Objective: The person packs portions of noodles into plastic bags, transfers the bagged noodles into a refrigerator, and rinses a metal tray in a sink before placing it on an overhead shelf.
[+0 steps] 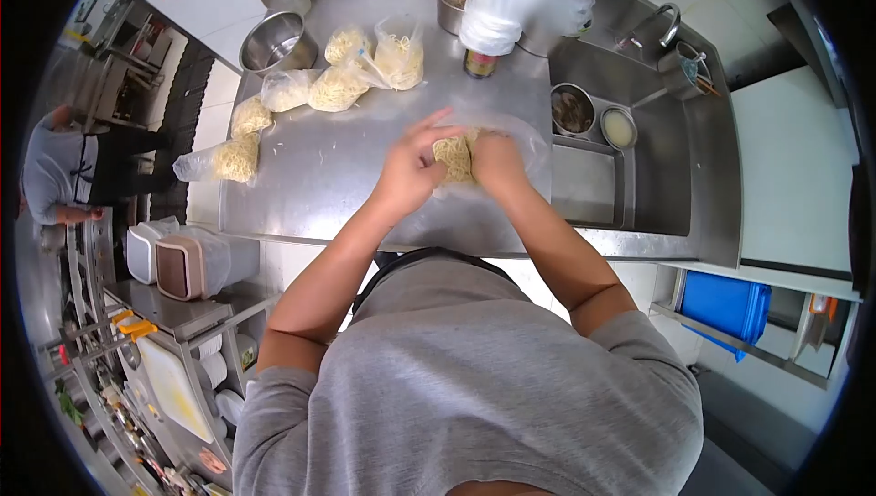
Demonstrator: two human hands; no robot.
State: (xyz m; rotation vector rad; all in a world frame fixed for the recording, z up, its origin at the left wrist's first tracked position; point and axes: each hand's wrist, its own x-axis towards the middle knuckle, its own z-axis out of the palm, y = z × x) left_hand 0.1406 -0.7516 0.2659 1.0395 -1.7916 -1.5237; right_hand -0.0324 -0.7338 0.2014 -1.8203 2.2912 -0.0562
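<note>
Pale noodles (452,160) lie in a clear plastic bag (525,138) on the steel counter (319,154), close to its front edge. At their left side is my left hand (411,167), its thumb on the noodles and its fingers spread apart. My right hand (498,164) is closed at the right side of the noodles; what its fingers hold is hidden, though the bag's film spreads out around it. Several bags of noodles (336,89) stand in a curved row at the back left of the counter.
A steel pot (276,42) stands back left. Behind my hands are a can (479,63) and a stack of plastic bags (495,3). The sink (664,145) at right holds a bowl (619,128) and a pot (573,111). Another person (64,167) stands far left.
</note>
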